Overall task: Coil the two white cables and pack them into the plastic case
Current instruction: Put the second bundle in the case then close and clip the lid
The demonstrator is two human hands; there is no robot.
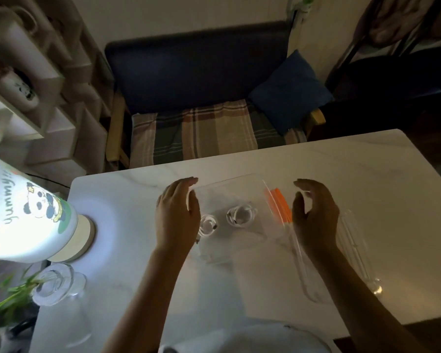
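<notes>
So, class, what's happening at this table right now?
A person has both hands at a clear plastic case on a white table. The left hand and right hand are open on either side of it, gripping nothing. Two coiled white cables appear to lie inside it already.

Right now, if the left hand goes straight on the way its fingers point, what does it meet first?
Probably the far-left rim of the clear plastic case: the left hand has its fingertips there already, perhaps just above it. Depth is unclear.

Your table (316, 159): glossy white marble-look top. Case (229, 184): clear, smooth plastic with orange strips (278, 200). Coiled cables (239, 216): white, glossy. Bench cushion (209, 131): matt plaid cloth. Vase (54, 284): clear glass.
</notes>
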